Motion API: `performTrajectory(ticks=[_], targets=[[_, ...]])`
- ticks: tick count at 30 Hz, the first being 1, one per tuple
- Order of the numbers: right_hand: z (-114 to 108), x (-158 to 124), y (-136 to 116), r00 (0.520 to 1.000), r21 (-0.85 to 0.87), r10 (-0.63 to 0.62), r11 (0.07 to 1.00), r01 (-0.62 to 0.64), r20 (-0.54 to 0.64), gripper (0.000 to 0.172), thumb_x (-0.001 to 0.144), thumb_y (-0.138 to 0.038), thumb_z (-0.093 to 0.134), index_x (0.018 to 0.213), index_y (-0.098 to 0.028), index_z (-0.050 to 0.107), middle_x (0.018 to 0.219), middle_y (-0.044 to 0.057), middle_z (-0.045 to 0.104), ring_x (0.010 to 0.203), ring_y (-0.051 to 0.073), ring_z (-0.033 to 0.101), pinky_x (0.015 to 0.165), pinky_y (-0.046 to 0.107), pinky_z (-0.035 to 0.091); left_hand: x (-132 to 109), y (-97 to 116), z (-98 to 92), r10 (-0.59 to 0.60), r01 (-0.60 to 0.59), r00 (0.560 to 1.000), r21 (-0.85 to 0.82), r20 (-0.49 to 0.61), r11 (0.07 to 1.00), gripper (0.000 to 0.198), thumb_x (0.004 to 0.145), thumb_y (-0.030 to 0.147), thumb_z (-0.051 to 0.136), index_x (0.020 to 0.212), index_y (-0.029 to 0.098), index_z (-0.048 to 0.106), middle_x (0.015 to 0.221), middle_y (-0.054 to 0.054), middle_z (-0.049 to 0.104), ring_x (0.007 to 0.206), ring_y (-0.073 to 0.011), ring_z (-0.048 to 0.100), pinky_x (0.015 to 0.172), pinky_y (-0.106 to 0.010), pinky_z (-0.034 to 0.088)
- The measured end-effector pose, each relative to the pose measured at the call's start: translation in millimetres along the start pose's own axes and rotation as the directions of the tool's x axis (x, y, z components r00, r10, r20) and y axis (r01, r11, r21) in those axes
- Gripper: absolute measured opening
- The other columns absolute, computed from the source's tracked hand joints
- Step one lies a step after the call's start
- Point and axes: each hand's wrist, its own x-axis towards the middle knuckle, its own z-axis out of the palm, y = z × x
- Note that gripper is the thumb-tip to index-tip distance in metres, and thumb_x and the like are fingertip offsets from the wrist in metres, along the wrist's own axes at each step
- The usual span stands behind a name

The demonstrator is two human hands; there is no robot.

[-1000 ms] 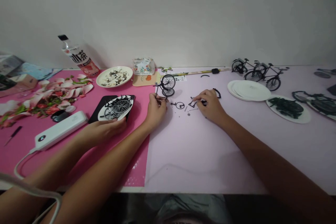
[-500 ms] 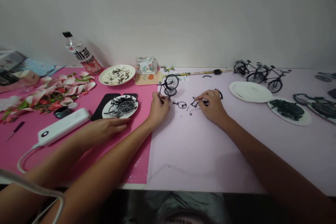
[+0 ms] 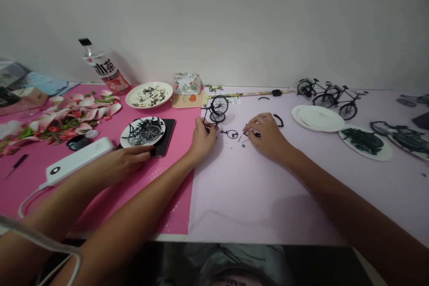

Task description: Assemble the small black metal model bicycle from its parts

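Observation:
My left hand [image 3: 205, 137] is closed, with thumb and fingers pinching a partly built black model bicycle [image 3: 220, 105]. The model's wheels stand up beyond the fingertips. My right hand [image 3: 267, 136] has its fingertips brought together at a small black bicycle part [image 3: 246, 133], mostly covered by the fingers. Between my hands lies a black chain-guard-like piece with a ring [image 3: 232, 134], among tiny loose bits. A curved black piece [image 3: 279, 120] sits just beyond my right hand. At left, another person's hand [image 3: 132, 158] touches the near edge of a white plate [image 3: 126, 141] holding black wheels and parts.
The plate stands on a dark flat slab [image 3: 169, 132]. Around it are a white power bank [image 3: 80, 161], flower petals [image 3: 77, 116], a bottle [image 3: 109, 71] and a plate of fragments [image 3: 166, 100]. Finished model bicycles [image 3: 346, 100], stacked white plates [image 3: 321, 120] and a plate of dark-green pieces [image 3: 385, 151] are at right.
The other person's hand and the plate of wheels have shifted left, uncovering more of the dark slab. My right fingers have drawn in over the small black part. My left hand has stayed put.

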Motion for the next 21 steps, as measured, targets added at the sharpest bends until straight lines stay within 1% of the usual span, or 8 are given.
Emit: performTrajectory(ticks=[3, 6, 8, 14, 18, 21], targets=[[-0.8, 0.5, -4.1, 0.997, -0.039, -0.048, 0.998, 0.051, 0.067, 0.024, 0.093, -0.014, 0.059, 0.095, -0.024, 0.081, 0.104, 0.011, 0.074, 0.116, 0.036, 0.053, 0.104, 0.061, 0.048, -1.1, 2.5, 0.3, -0.018, 0.018, 0.999, 0.025, 0.027, 1.0, 0.029, 0.093, 0.015, 0.058, 0.099, 0.027, 0.032, 0.092, 0.0, 0.068, 0.059, -0.0113, 0.061, 0.058, -0.024, 0.047], [-1.7, -1.8, -5.1, 0.99, -0.062, -0.082, 0.994, 0.09, 0.11, 0.024, 0.093, -0.015, 0.059, 0.097, -0.023, 0.081, 0.106, 0.012, 0.073, 0.117, 0.036, 0.053, 0.104, 0.06, 0.049, -2.2, 4.7, 0.2, -0.011, 0.009, 1.0, 0.043, 0.029, 0.999, 0.028, 0.095, 0.015, 0.057, 0.099, 0.026, 0.032, 0.091, 0.0, 0.067, 0.061, -0.0115, 0.061, 0.06, -0.025, 0.048], [-2.3, -4.4, -3.4, 0.99, -0.07, -0.089, 0.993, 0.097, 0.108, 0.025, 0.092, -0.013, 0.059, 0.097, -0.023, 0.081, 0.106, 0.012, 0.073, 0.116, 0.036, 0.054, 0.104, 0.059, 0.05, -2.7, 5.4, -0.1, -0.01, 0.008, 0.999, 0.051, 0.035, 0.999, 0.027, 0.095, 0.014, 0.056, 0.099, 0.026, 0.032, 0.092, 0.0, 0.067, 0.063, -0.0118, 0.061, 0.062, -0.025, 0.049], [-2.5, -11.2, 3.6, 0.994, -0.044, -0.101, 0.994, 0.102, 0.038, 0.026, 0.093, -0.013, 0.059, 0.099, -0.023, 0.081, 0.104, 0.011, 0.075, 0.114, 0.034, 0.056, 0.103, 0.057, 0.05, -3.6, 6.3, -1.1, -0.013, 0.011, 0.999, 0.049, 0.041, 0.999, 0.03, 0.094, 0.012, 0.058, 0.099, 0.026, 0.032, 0.094, 0.0, 0.068, 0.065, -0.0114, 0.062, 0.065, -0.025, 0.048], [-0.5, -11.2, 1.4, 0.992, -0.037, -0.109, 0.993, 0.112, 0.071, 0.023, 0.095, -0.017, 0.06, 0.101, -0.024, 0.081, 0.105, 0.01, 0.076, 0.114, 0.034, 0.057, 0.104, 0.057, 0.05, -3.9, 5.8, -1.1, -0.017, 0.015, 0.999, 0.06, 0.037, 0.998, 0.028, 0.095, 0.014, 0.058, 0.099, 0.026, 0.032, 0.093, 0.0, 0.068, 0.064, -0.0115, 0.061, 0.064, -0.025, 0.048], [3.1, -9.1, -2.4, 0.988, -0.062, -0.116, 0.99, 0.123, 0.099, 0.023, 0.099, -0.021, 0.06, 0.107, -0.021, 0.081, 0.105, 0.011, 0.076, 0.115, 0.035, 0.055, 0.104, 0.057, 0.049, -3.8, 4.8, -0.9, -0.007, 0.004, 0.999, 0.077, 0.035, 0.997, 0.027, 0.096, 0.016, 0.058, 0.1, 0.026, 0.033, 0.094, -0.001, 0.068, 0.066, -0.0122, 0.061, 0.066, -0.026, 0.048]])
